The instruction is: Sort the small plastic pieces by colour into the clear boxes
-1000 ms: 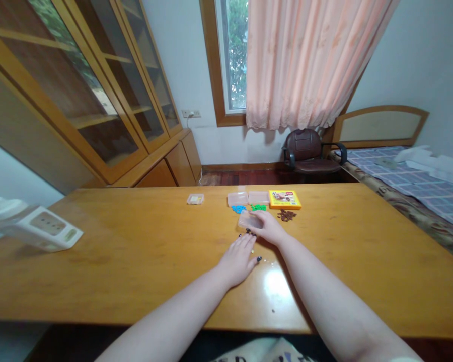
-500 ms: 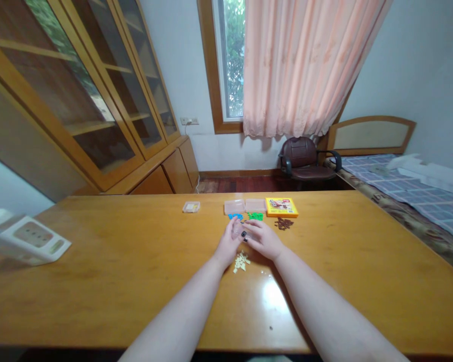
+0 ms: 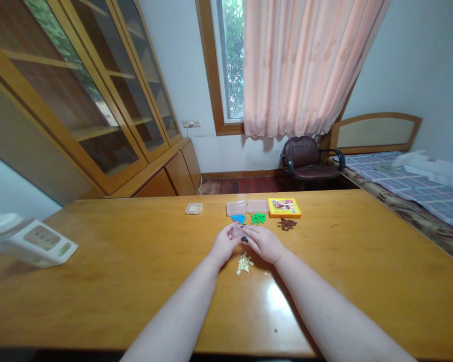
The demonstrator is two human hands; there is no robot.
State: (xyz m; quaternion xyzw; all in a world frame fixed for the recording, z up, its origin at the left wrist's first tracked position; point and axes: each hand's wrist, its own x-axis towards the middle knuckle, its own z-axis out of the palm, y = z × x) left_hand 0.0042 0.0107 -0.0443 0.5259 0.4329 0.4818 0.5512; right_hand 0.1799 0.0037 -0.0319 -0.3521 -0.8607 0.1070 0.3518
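Note:
My left hand [image 3: 223, 245] is closed around the side of a small clear plastic box [image 3: 237, 230], held just above the table. On its other side my right hand [image 3: 265, 243] closes over the same box, fingers covering much of it. Small black pieces [image 3: 244, 240] show by the right fingertips; whether they lie inside the box cannot be made out. Nearer to me lies a loose pile of cream-coloured pieces [image 3: 245, 263]. Beyond the hands are a pile of blue pieces [image 3: 238, 219] and a pile of green pieces [image 3: 258, 218]. Brown pieces [image 3: 287, 224] are heaped at the right.
Two clear trays [image 3: 236, 207] stand side by side beyond the piles, beside a yellow box [image 3: 284, 207]. A small clear case [image 3: 194, 208] sits farther left. A white container [image 3: 49, 243] occupies the table's left end. One tiny dark piece [image 3: 276, 331] lies near the front edge.
The right hand's fingers have come down closer onto the clear box, and the black pieces by them have shifted slightly. The whole view has moved a little; the piles look the same.

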